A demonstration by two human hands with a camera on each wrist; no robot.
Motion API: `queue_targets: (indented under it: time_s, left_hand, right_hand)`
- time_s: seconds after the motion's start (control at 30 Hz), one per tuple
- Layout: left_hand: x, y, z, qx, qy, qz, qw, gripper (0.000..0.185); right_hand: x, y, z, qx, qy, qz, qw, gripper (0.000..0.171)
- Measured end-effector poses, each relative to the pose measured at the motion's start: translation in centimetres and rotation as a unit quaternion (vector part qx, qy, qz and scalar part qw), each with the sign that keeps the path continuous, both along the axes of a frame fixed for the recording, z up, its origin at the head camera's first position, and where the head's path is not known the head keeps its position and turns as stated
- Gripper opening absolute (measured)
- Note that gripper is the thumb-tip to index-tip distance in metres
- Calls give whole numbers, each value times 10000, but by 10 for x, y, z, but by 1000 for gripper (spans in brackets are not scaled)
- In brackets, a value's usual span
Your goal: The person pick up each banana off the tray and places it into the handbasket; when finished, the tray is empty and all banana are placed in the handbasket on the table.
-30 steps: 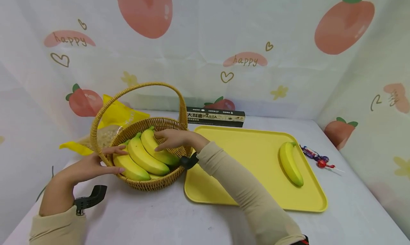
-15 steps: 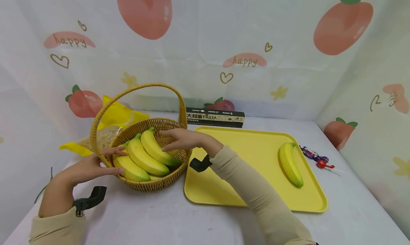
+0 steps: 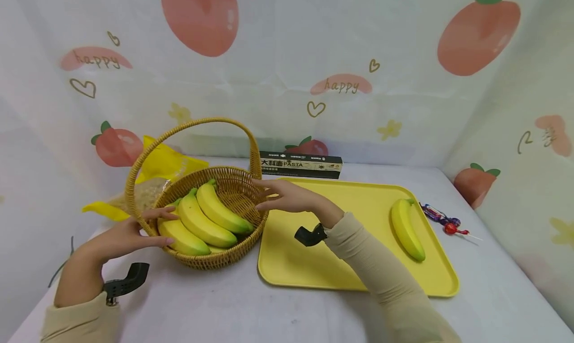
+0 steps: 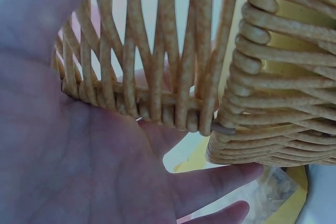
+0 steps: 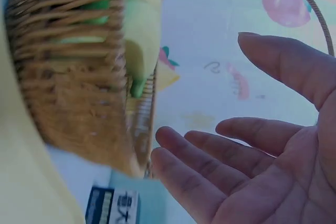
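Observation:
A wicker basket [image 3: 233, 256] with a tall arched handle [image 3: 188, 128] holds three bananas [image 3: 204, 222]. My left hand [image 3: 127, 231] rests flat against the basket's left rim, fingers straight; the left wrist view shows its palm [image 4: 79, 156] against the weave [image 4: 273, 87]. My right hand [image 3: 287, 196] hovers open and empty just past the basket's right rim, over the yellow tray [image 3: 314, 263]. In the right wrist view its fingers [image 5: 247, 177] are spread beside the basket [image 5: 73, 82]. A single banana [image 3: 405, 228] lies on the tray's right side.
A black pasta box [image 3: 301, 164] lies behind the tray. A yellow snack bag [image 3: 157, 171] sits behind the basket at the left. Wrapped lollipops [image 3: 444, 221] lie right of the tray. Fabric walls printed with peaches enclose the table on three sides.
My right hand has left the banana in the basket and drawn back to the right, out over the tray's near corner. The left hand and the basket have stayed put.

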State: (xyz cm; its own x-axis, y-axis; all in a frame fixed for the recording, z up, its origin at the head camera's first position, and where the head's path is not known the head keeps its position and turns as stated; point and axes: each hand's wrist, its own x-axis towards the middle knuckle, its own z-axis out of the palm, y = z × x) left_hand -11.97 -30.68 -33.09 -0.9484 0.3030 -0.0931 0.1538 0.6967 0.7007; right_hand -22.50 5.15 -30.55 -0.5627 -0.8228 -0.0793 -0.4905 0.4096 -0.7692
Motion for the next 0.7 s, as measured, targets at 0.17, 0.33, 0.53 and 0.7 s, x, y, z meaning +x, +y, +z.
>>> queue_targets:
  time_s: [0.17, 0.33, 0.53, 0.7]
  left_hand:
    - [0, 1, 1, 15, -31, -11, 10000, 48]
    - [0, 1, 0, 57, -10, -36, 10000, 48]
    - [-1, 0, -1, 33, -34, -22, 10000, 49]
    - [-1, 1, -1, 45, -25, -31, 10000, 48]
  right_hand:
    - [4, 30, -3, -171, -73, -300, 9994, 67]
    - [12, 63, -6, -157, 97, -628, 9979, 67]
    - [25, 102, -13, -119, 373, -1130, 9928, 68]
    - [37, 132, -19, -279, 422, -1576, 9862, 66]
